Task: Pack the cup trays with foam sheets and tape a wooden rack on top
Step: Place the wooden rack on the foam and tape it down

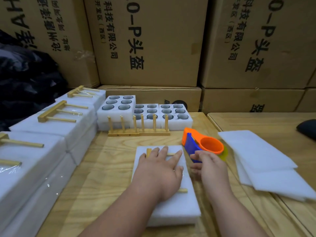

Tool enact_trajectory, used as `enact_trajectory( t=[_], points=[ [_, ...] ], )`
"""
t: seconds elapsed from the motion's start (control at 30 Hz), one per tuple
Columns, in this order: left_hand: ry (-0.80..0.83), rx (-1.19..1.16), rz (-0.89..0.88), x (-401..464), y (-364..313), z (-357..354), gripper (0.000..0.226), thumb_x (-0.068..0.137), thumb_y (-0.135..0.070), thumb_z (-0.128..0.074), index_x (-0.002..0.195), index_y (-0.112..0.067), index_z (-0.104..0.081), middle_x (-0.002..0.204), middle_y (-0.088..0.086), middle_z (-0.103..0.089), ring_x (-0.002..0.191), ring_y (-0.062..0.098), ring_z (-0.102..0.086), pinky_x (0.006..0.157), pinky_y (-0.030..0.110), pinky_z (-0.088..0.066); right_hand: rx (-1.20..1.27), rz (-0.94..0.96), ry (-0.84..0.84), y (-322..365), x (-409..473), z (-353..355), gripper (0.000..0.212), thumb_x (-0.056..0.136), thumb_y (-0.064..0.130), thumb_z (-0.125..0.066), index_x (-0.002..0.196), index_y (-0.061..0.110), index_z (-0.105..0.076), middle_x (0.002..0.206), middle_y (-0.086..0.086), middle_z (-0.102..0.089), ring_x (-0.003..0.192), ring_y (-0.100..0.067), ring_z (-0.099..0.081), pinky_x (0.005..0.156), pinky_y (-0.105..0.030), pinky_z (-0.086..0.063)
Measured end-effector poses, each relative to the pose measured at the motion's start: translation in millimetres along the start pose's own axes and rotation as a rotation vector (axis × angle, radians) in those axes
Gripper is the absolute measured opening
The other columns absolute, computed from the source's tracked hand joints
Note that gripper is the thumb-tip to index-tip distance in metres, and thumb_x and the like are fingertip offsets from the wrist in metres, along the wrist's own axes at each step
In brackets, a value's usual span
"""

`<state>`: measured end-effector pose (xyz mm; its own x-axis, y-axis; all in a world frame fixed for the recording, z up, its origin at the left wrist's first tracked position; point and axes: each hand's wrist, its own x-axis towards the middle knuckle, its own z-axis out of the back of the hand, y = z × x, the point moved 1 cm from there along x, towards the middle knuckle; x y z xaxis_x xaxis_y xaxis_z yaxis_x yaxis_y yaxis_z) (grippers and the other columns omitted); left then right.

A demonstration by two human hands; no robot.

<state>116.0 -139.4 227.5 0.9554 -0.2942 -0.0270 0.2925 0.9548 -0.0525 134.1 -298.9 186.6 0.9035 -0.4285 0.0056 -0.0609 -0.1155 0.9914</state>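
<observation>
Pressing down as you are, your main risk is the wooden rack [182,190] sliding askew on the smooth foam pack [171,207] before tape holds it; I judge that a shift of your palm, or a tug from the tape as it comes off the tape dispenser [201,144], would be enough to drag it crooked. Tape could also fold on itself or tear the soft foam if pulled sharply.

Your left hand [160,171] lies flat with fingers spread and straight, covering most of the rack, whose pegs peek out beyond your fingertips and beside your wrist. Your right hand [210,166] sits just beside the pack's right edge, fingers curled near the dispenser's blue body; whether it actually grips the dispenser or a tape end, you cannot tell from this view.

That pack lies on the tabletop [109,168] right before you, with spare foam sheets [266,165] to your right and open cup trays [174,113] behind.
</observation>
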Motion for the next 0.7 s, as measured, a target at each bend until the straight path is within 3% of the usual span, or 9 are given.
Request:
enact_trajectory(
  t=[0.07,0.2,0.47,0.6,0.7],
  points=[
    [0.002,0.007,-0.003,0.2,1.1,-1.1,0.057,0.105,-0.055,-0.013,0.159,-0.049,0.003,0.173,-0.002,0.002,0.158,0.023,0.0,0.124,0.054,-0.009,-0.061,-0.077,0.106,-7.2,-4.8,-6.1,0.017,0.099,0.016,-0.057,0.091,0.016,-0.072,0.085,-0.004,-0.078,0.07,-0.021,-0.073,0.059,-0.035,-0.056],
    [-0.001,0.015,0.001,0.9,0.0,-2.7,0.057,0.104,-0.056,-0.013,0.159,-0.05,0.003,0.173,-0.003,0.002,0.158,0.023,-0.001,0.124,0.053,-0.011,-0.298,0.016,0.132,-14.7,-6.2,-8.7,0.018,0.097,0.02,-0.06,0.084,0.017,-0.072,0.082,0.001,-0.075,0.085,-0.023,-0.07,0.078,-0.042,-0.056],
    [0.015,0.001,0.008,1.3,-1.1,-1.1,0.057,0.104,-0.055,-0.014,0.159,-0.05,0.003,0.173,-0.003,0.002,0.158,0.022,0.001,0.125,0.053,-0.009,-0.342,0.126,0.133,-16.5,-1.9,-10.1,0.019,0.099,0.016,-0.059,0.083,0.014,-0.069,0.081,0.001,-0.071,0.077,-0.017,-0.064,0.064,-0.027,-0.045],
    [0.024,0.0,0.009,0.0,-1.6,0.1,0.057,0.105,-0.055,-0.014,0.159,-0.049,0.003,0.173,-0.002,0.002,0.158,0.023,0.002,0.125,0.054,-0.008,-0.437,0.163,0.156,-18.7,0.7,-6.4,0.013,0.098,0.015,-0.061,0.09,0.022,-0.069,0.087,0.008,-0.072,0.081,-0.007,-0.066,0.064,-0.02,-0.045],
    [0.027,0.003,0.005,-0.4,-1.7,1.2,0.057,0.105,-0.054,-0.014,0.159,-0.048,0.003,0.173,-0.001,0.003,0.158,0.023,0.002,0.124,0.055,-0.007,-0.438,0.152,0.131,-19.8,2.5,-5.1,0.012,0.097,0.016,-0.061,0.092,0.025,-0.068,0.088,0.009,-0.072,0.084,-0.008,-0.067,0.065,-0.024,-0.047]
  ],
)
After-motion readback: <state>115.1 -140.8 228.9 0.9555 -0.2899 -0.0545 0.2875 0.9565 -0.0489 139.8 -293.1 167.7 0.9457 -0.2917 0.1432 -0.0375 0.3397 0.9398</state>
